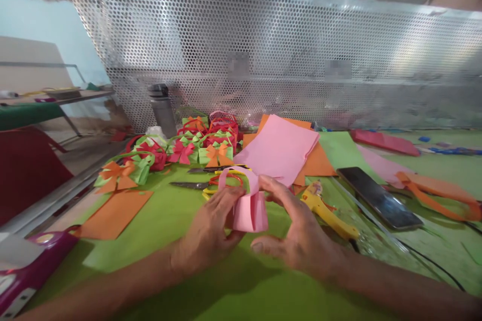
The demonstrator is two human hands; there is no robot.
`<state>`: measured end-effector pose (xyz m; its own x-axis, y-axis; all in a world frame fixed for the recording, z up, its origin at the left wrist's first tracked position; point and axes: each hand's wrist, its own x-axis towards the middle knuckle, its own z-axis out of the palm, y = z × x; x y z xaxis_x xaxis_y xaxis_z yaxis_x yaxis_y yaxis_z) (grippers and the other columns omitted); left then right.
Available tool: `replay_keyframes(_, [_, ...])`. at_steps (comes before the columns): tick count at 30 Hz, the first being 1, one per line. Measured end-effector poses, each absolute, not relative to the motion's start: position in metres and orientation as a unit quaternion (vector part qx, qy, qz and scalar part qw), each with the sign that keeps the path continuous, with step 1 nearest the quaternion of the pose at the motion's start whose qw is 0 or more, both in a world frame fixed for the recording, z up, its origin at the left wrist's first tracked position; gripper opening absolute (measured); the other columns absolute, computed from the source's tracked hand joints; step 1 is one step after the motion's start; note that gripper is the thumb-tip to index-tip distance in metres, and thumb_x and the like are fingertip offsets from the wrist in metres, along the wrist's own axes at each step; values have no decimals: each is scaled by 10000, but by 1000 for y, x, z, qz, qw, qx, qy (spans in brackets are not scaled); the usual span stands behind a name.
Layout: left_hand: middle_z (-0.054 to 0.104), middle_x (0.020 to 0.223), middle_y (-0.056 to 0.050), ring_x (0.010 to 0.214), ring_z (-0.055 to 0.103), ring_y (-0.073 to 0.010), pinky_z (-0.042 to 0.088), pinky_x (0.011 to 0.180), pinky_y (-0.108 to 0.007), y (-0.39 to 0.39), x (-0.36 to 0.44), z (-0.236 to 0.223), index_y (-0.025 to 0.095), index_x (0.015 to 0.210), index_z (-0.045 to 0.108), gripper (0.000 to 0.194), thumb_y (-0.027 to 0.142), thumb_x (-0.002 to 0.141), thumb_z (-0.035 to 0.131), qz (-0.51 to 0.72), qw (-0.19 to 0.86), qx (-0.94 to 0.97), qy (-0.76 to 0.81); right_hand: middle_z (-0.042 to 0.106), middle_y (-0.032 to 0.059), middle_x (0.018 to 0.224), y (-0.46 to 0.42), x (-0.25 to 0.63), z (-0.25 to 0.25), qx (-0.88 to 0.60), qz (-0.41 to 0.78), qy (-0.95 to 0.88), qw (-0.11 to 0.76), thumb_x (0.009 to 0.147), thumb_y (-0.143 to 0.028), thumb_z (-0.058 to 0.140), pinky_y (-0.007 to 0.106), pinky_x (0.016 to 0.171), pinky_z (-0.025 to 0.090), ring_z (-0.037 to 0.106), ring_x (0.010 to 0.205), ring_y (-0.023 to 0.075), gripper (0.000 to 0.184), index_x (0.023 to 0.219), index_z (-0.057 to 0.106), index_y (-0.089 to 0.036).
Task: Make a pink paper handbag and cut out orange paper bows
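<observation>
A small pink paper bag [248, 213] with a looped strip handle stands at the middle front of the green tabletop. My left hand [213, 225] grips its left side, fingers behind and thumb low in front. On the other side, my right hand [297, 225] has thumb and fingers spread apart, with the fingertips by the base of the handle; whether they touch it I cannot tell. Just behind the bag lie scissors with orange handles [226, 179] and another pair with yellow handles [209, 193]. A yellow glue gun [327, 213] rests right of my right hand.
Several small paper bags with bows [216, 153] crowd the back left, near a grey bottle [163, 113]. Pink sheets [278, 145] lie on orange ones behind. A phone [378, 198] and orange strip [440, 195] sit right. An orange card [115, 214] lies left. Perforated metal panel [263, 35] stands behind.
</observation>
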<state>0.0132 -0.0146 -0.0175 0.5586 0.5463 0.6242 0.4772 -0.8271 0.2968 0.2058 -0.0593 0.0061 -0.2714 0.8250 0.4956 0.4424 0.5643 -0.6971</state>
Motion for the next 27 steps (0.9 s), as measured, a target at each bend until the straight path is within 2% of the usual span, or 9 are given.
replay_keyframes(4, [553, 1117, -134, 1082, 501, -265, 400, 937, -441, -8, 10, -19, 169, 1222, 336, 591, 55, 677, 534, 368, -20, 892, 261, 551, 79, 1146, -59, 206, 16, -421, 200, -764, 446, 724, -334, 690, 395, 917, 420, 511, 1079, 258, 479, 1135, 462, -241])
replay_keyframes(10, [552, 1064, -135, 1016, 505, -252, 428, 899, -433, -4, 9, -21, 128, 1190, 377, 544, 53, 686, 565, 351, -39, 909, 223, 579, 46, 949, -58, 206, 20, -413, 157, -784, 436, 777, -236, 638, 357, 829, 439, 544, 936, 210, 210, 932, 499, -214])
replay_keyframes(21, [549, 1098, -133, 1021, 480, -245, 411, 891, -438, 0, 9, -16, 132, 1170, 400, 407, 110, 780, 517, 301, 2, 929, 216, 591, 33, 844, -54, 211, 27, -458, 177, -784, 379, 706, -96, 684, 335, 750, 440, 555, 820, 184, 183, 776, 532, -169])
replay_keyframes(27, [522, 1114, -154, 1022, 448, -288, 359, 913, -493, -6, 13, -16, 111, 1170, 417, 492, 146, 703, 569, 227, -17, 944, 240, 611, 18, 811, -50, 209, 21, -447, 189, -791, 373, 682, -51, 700, 302, 740, 442, 572, 798, 165, 177, 677, 561, -160])
